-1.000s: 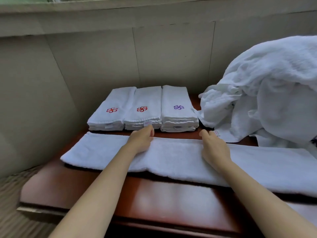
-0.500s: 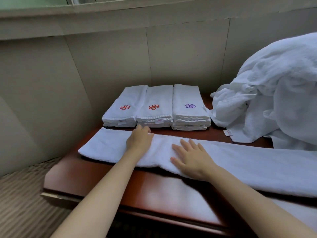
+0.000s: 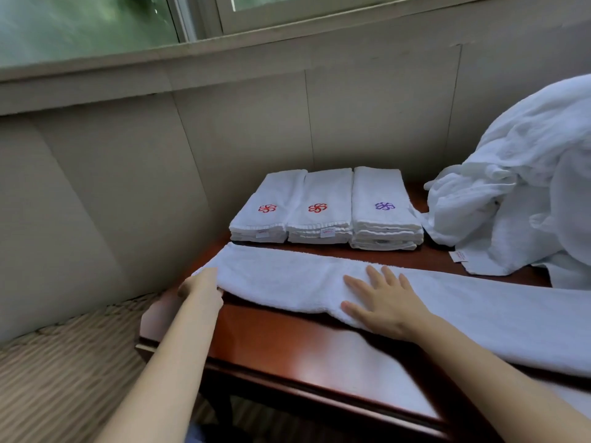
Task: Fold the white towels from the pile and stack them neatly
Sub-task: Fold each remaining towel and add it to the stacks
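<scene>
Nearest the camera, at 6 o'clock, two bare forearms reach over the front edge of a glossy red-brown table (image 3: 287, 343). At 5 o'clock of centre, the right hand (image 3: 382, 302) lies flat, fingers straight and slightly spread, pressing on a long white towel (image 3: 463, 311) folded lengthwise into a strip. That strip runs across the tabletop from 9 o'clock to 3 o'clock, its right end passing out of view. At the strip's left end, about 8 o'clock, the left hand (image 3: 200, 286) has its fingers tucked under the towel's end, gripping it at the table's left corner; the fingertips themselves are hidden by cloth.

Beyond the strip, toward 12 o'clock, three stacks of folded white towels stand side by side, touching: two with red flower emblems (image 3: 267, 208) (image 3: 317, 207) and one with a purple emblem (image 3: 384, 206). At 2 o'clock, a heap of unfolded white towels (image 3: 527, 199) rises beside the stacks. Farther back stand a beige panelled wall (image 3: 249, 129) and, at 11 o'clock, a window (image 3: 89, 24).
</scene>
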Demonstrator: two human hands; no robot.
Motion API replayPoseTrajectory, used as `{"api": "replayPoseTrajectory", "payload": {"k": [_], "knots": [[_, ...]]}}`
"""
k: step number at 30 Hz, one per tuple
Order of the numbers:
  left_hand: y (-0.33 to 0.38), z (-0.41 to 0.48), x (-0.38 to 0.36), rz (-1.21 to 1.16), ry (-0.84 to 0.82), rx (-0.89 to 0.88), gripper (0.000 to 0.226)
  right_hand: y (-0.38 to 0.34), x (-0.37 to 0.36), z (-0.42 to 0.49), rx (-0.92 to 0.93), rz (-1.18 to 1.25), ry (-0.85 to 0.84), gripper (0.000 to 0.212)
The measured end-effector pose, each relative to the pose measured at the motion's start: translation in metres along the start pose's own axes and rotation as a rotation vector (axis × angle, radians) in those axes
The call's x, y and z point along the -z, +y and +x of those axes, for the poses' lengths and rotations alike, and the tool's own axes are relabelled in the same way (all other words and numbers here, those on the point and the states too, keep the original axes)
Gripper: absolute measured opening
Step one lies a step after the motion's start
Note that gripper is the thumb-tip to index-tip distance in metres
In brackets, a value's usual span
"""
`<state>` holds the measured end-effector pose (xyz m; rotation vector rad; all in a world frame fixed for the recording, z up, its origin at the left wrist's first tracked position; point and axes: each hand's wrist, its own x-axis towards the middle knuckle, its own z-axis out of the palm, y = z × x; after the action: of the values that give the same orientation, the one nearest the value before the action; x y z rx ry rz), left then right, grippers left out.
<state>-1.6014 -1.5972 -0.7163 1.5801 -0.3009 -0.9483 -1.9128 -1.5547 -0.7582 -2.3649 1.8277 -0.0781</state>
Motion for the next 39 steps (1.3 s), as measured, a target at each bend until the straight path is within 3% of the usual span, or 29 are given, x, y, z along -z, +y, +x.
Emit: {"api": "replayPoseTrajectory", "payload": {"k": [2,4,6,9,12,14,16,18,22,26,29,32,34,36,39], "knots": [[0.002,-0.013,-0.003,-0.160,-0.084,0.165,0.034,0.000,0.002,-0.002,0.002,0.027,0.013,0.064],[0.002,-0.027,-0.013,-0.167,-0.155,0.172,0.031,0.001,0.008,-0.005,0.006,0.114,0.014,0.059],[0.000,-0.041,-0.029,-0.005,-0.220,-0.074,0.037,0.006,0.019,-0.010,0.013,0.329,0.013,0.044],[-0.003,-0.081,-0.051,0.328,-0.349,-0.560,0.026,0.018,0.041,-0.022,-0.139,1.027,0.103,0.017],[-0.017,-0.124,-0.068,0.657,-0.704,-0.872,0.021,0.040,0.064,-0.034,-0.332,1.659,0.092,0.051],[-0.038,-0.148,-0.074,0.872,-1.002,-0.946,0.026,0.053,0.075,-0.044,-0.390,1.841,0.017,0.064],[-0.056,-0.163,-0.076,1.069,-1.234,-1.004,0.031,0.056,0.074,-0.052,-0.450,1.736,-0.026,0.049],[-0.061,-0.167,-0.076,1.157,-1.278,-1.066,0.031,0.051,0.062,-0.053,-0.516,1.541,-0.013,0.020],[-0.046,-0.158,-0.074,1.029,-1.083,-1.017,0.023,0.042,0.051,-0.048,-0.564,1.410,0.188,0.035],[-0.034,-0.139,-0.076,0.927,-0.761,-1.150,0.024,0.058,0.084,-0.056,-0.542,1.405,0.430,0.038],[-0.037,-0.134,-0.085,0.843,-0.671,-0.973,0.033,0.103,0.113,-0.079,-0.549,1.366,0.619,0.047],[-0.049,-0.138,-0.100,0.823,-0.731,-0.684,0.051,0.152,0.118,-0.114,-0.719,1.151,0.785,0.056],[-0.059,-0.145,-0.109,0.842,-0.803,-0.529,0.063,0.173,0.105,-0.136,-0.883,0.853,0.746,0.054],[-0.070,-0.152,-0.120,0.821,-0.888,-0.384,0.072,0.183,0.087,-0.152,-0.933,0.618,0.605,0.041],[-0.083,-0.160,-0.136,0.869,-0.882,-0.371,0.082,0.188,0.071,-0.161,-0.914,0.579,0.539,0.037]]}}
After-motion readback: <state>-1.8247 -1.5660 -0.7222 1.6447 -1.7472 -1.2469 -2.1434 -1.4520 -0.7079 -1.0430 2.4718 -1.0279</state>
